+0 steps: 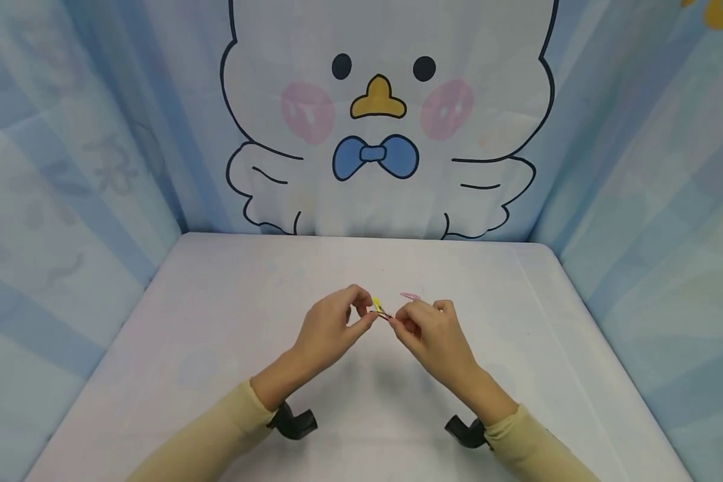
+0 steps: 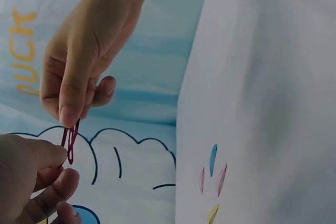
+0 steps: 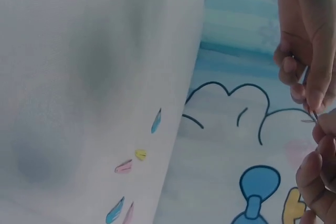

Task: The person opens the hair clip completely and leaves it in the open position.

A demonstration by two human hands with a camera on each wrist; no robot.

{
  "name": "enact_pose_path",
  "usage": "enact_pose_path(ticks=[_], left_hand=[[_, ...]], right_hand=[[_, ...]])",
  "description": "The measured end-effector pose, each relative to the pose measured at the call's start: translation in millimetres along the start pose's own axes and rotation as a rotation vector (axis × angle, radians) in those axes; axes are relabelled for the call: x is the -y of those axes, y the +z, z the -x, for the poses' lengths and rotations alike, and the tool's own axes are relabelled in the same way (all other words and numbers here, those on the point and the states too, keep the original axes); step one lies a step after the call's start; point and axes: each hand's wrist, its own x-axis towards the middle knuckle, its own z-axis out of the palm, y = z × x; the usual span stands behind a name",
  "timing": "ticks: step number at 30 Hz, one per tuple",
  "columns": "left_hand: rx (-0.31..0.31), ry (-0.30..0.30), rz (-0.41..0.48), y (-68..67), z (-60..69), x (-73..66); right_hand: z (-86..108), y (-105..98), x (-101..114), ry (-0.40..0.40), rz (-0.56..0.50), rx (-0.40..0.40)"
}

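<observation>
A slim dark-red snap hair clip (image 1: 383, 315) is held between two hands above the table. My left hand (image 1: 331, 331) pinches one end with thumb and fingers, while my right hand (image 1: 436, 338) pinches the other. Its thin prongs show side by side in the left wrist view, where the clip (image 2: 71, 145) spans from the left hand (image 2: 29, 174) to the right hand (image 2: 86, 61). Fingers mostly hide it in the right wrist view. Beyond the hands, a yellow clip (image 1: 377, 304) and a pink clip (image 1: 410, 296) lie on the table.
More clips lie scattered on the white table (image 1: 217, 301), among them a blue clip (image 3: 156, 121) and a pink clip (image 3: 124, 167). A curtain (image 1: 385, 201) with a duck drawing rises behind the table; blue curtains flank both sides. Black wrist mounts (image 1: 295, 423) sit under the sleeves.
</observation>
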Motion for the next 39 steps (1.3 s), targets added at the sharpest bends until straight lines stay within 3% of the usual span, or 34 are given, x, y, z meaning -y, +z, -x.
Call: enact_pose_path(ticks=[7,10,13,18,21,23,26,30,33,36,39], left_hand=[[0.063,-0.042,0.118,2.5,1.2,3.4],[0.066,-0.048,0.151,4.5,2.5,5.7],[0.036,0.004,0.135,7.3,4.7,8.4],[-0.058,0.183,-0.011,11.9,8.8,12.4],[-0.092,0.227,-0.045,14.1,9.9,14.2],[-0.097,0.216,-0.045,15.6,10.0,15.8],[-0.059,0.149,-0.059,19.8,9.5,20.3],[0.063,0.029,-0.099,32.9,9.2,31.9],[0.162,-0.037,-0.137,45.1,8.5,41.0],[0.227,-0.074,-0.179,55.6,5.6,47.8],[0.252,-0.080,-0.225,64.4,-0.2,53.2]], right_hand=[[2.8,1,-2,0.015,0.004,0.011],[3.0,2,-2,0.064,-0.052,0.019],[3.6,2,-1,0.205,-0.214,0.080],[5.3,2,0,0.531,-0.601,0.186],[5.8,3,-2,0.594,-0.682,0.191],[6.2,6,-4,0.583,-0.631,0.181],[6.4,14,-9,0.522,-0.447,0.165],[8.1,31,-19,0.443,-0.213,0.192],[10.9,43,-26,0.419,-0.104,0.243],[12.5,54,-33,0.390,-0.012,0.278],[11.3,62,-39,0.356,0.054,0.296]])
